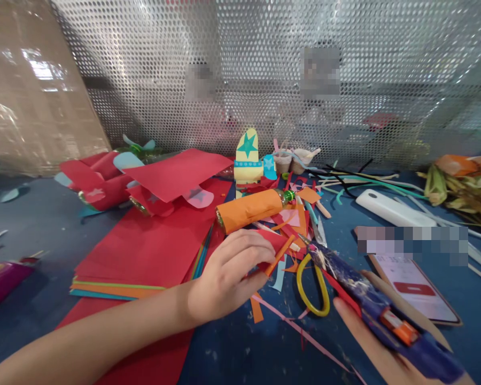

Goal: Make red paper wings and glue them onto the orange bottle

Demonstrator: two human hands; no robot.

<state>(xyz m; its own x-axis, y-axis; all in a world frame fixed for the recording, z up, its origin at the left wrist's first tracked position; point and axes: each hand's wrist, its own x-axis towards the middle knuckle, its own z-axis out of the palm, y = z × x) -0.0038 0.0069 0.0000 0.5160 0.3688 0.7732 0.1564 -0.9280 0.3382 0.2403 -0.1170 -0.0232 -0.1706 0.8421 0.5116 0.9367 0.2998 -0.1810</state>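
My left hand (232,267) is closed, pinching a narrow orange paper strip (281,255) with red paper beside it. My right hand (355,323) is wrapped round a blue hot glue gun (371,302), its nozzle aimed left near the far end of the strip. Nozzle and strip look close; whether they touch I cannot tell. Just beyond my left hand, a bottle wrapped in orange paper (250,209) lies on its side, its green neck to the right. Scissors with a yellow handle (325,302) lie partly under the glue gun.
Stacked coloured paper (144,251) lies left, behind it red paper-covered bottles (100,179). A yellow paper rocket (247,149) stands at the back before a perforated metal panel (256,64). Paper scraps, a phone (417,289), a white device (393,207) and dried husks (460,187) sit rightward.
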